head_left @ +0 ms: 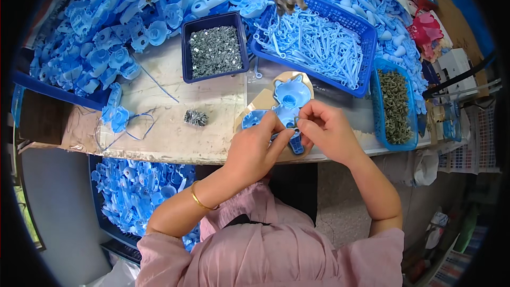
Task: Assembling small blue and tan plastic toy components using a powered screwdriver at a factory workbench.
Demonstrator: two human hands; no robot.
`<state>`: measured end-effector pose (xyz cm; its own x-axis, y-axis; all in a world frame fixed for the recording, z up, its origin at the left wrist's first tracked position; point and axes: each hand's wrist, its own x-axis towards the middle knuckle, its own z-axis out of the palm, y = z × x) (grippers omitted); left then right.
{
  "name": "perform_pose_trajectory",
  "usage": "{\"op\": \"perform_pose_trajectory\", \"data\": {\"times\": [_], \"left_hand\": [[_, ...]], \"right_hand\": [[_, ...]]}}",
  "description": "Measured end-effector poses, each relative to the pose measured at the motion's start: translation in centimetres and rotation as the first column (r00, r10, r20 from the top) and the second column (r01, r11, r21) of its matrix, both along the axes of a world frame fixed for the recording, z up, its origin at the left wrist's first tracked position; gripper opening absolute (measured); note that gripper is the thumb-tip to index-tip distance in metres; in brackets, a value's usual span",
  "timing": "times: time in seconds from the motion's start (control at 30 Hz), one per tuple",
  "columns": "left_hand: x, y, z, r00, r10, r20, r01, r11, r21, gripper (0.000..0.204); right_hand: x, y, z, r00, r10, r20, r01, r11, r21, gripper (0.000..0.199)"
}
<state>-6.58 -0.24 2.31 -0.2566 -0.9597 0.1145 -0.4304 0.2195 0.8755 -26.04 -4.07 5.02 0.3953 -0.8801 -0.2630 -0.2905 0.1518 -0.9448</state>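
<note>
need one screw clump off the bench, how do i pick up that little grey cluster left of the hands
Pinch the grey screw cluster across its sides from straight above. It lies alone on the worktop, apart from the blue parts, so nothing blocks a top-down reach.

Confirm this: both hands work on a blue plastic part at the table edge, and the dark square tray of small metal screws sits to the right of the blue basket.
Not quite. The head view shows the screw tray left of the blue basket, not right. Both hands, left hand and right hand, do work on the blue plastic part.

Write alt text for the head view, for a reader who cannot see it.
Both hands, left hand and right hand, hold a blue moulded plastic part over a worn workbench. Behind it stand a dark blue tray of small metal screws and a blue basket of pale plastic strips, amid heaps of blue parts.
</note>
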Motion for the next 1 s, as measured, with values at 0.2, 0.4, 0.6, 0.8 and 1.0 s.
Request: {"op": "perform_pose_trajectory", "data": {"times": [0.2,0.4,0.6,0.8,1.0], "left_hand": [[0.0,0.2,-0.5,0.999,0.012,-0.033,-0.012,1.000,0.014,0.022],[0.3,0.1,0.0,0.997,-0.008,0.080,0.017,0.993,-0.113,0.024],[0.3,0.1,0.4,0.992,0.006,0.125,0.006,0.996,-0.092,0.024],[1.3,-0.4,0.7,0.988,-0.148,0.030,0.149,0.988,-0.031,0.016],[2.1,-0.9,0.7,0.992,-0.124,0.037,0.125,0.991,-0.048,0.018]], "right_hand": [[-0.3,0.3,-0.6,0.999,-0.006,-0.050,-0.001,0.991,-0.134,0.009],[-0.9,-0.4,-0.4,0.983,0.143,-0.111,-0.162,0.969,-0.189,0.008],[-1.0,-0.2,-0.4,0.990,0.135,-0.040,-0.139,0.985,-0.100,0.006],[-1.5,-0.1,-0.7,0.973,0.156,0.169,-0.170,0.983,0.069,0.004],[0.3,0.1,0.0,0.984,0.104,0.142,-0.073,0.976,-0.207,0.017]]}}
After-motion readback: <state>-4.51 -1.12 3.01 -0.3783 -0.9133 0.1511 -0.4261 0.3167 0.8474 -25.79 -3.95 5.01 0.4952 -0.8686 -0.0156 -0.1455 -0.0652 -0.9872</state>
